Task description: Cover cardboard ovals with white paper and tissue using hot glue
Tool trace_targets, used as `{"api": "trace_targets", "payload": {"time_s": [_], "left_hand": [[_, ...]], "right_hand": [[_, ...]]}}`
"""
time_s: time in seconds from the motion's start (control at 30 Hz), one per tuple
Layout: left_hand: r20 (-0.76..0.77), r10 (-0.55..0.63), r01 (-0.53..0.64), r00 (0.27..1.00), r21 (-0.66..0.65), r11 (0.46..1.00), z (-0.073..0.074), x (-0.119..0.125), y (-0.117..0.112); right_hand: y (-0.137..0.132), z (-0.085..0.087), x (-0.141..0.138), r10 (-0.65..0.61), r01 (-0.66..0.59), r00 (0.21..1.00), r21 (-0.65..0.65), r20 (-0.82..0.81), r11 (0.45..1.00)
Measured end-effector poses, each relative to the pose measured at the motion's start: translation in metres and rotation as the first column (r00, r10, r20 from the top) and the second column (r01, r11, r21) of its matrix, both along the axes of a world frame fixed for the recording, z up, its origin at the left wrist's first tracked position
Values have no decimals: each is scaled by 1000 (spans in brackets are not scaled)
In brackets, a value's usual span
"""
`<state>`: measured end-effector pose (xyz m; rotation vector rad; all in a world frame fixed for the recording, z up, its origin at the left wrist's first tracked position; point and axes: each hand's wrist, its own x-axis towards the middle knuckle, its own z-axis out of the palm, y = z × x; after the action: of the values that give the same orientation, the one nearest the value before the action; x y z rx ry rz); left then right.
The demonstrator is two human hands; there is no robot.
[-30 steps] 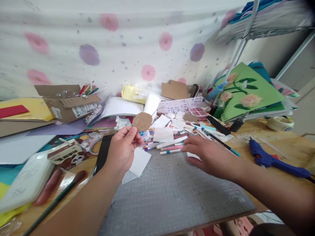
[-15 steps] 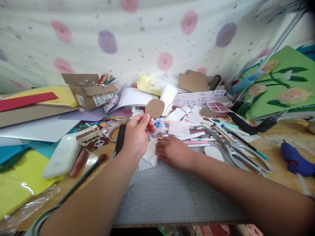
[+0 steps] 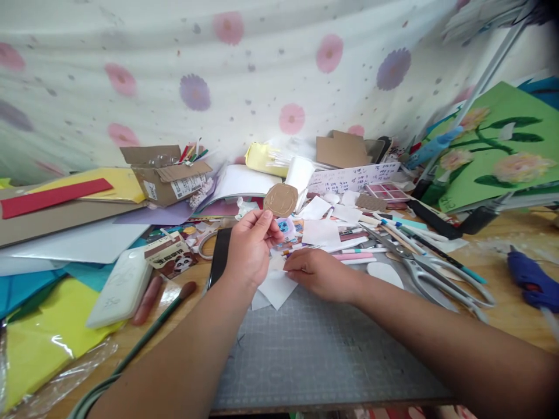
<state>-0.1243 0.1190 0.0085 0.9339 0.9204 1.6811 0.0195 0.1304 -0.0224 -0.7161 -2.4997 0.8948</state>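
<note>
Between the thumb and fingers of my left hand [image 3: 253, 244] is a brown cardboard disc [image 3: 280, 199] with raised lines on its face, held upright above the clutter. My right hand [image 3: 323, 273] is low over the far part of the grey cutting mat [image 3: 332, 349], its fingers pinched at the edge of a small white paper piece [image 3: 276, 263]. Under that piece lies a larger white paper sheet [image 3: 278, 291]. A rounded white paper cutout [image 3: 385, 273] rests to the right of my right forearm's near end.
Large scissors [image 3: 414, 265], scattered pens [image 3: 356, 256] and a blue glue gun [image 3: 530, 276] are on the right. To the left are a white case [image 3: 120, 288], a brush [image 3: 166, 311] and coloured sheets [image 3: 48, 337]. A cardboard box [image 3: 168, 183] stands behind.
My right hand's fingers have closed at the small paper's edge and lifted it slightly, baring more of the sheet underneath. The disc stays in my left hand. The whole view has shifted slightly.
</note>
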Motion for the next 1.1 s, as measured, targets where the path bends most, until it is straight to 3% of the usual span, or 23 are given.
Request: {"api": "trace_targets", "payload": {"time_s": [0.1,0.17,0.23,0.33,0.47,0.57,0.63,0.77,0.83,0.9,1.0,1.1], "left_hand": [[-1,-7,7,1000,-4,1000,1,1,-1],[-2,-20,20,1000,-7,1000,3,1,-2],[-3,-35,35,999,-4,999,7,2,-5],[-20,-60,60,998,2,998,12,7,-12],[-189,-160,153,969,-50,987,3,21,-28],[-353,-323,276,878,-177,945,-13,35,-38],[-388,-414,332,823,-263,906,-22,42,-42],[-347,-485,369,803,-350,861,-29,51,-44],[-338,-498,375,799,-368,851,-29,52,-44],[-338,-504,376,795,-378,846,-28,53,-44],[-332,-496,368,802,-380,849,-28,55,-45],[-305,-493,367,815,-387,846,-27,56,-46]], "right_hand": [[-3,1,-2,-81,71,995,-161,-60,984],[-4,4,1,-192,156,977,-298,-96,942],[-5,9,13,-331,246,936,-448,-119,859],[-11,16,49,-534,338,835,-640,-134,690],[-32,21,105,-745,374,642,-774,-182,511],[-45,24,128,-810,359,542,-809,-225,465],[-47,26,134,-826,359,501,-806,-259,470],[-46,29,134,-808,496,499,-661,-314,563],[-46,30,132,-782,615,559,-493,-276,615],[-49,31,128,-734,693,635,-243,-241,679],[-55,29,121,-592,645,760,203,-268,736],[-60,24,115,-423,479,875,530,-233,699]]}}
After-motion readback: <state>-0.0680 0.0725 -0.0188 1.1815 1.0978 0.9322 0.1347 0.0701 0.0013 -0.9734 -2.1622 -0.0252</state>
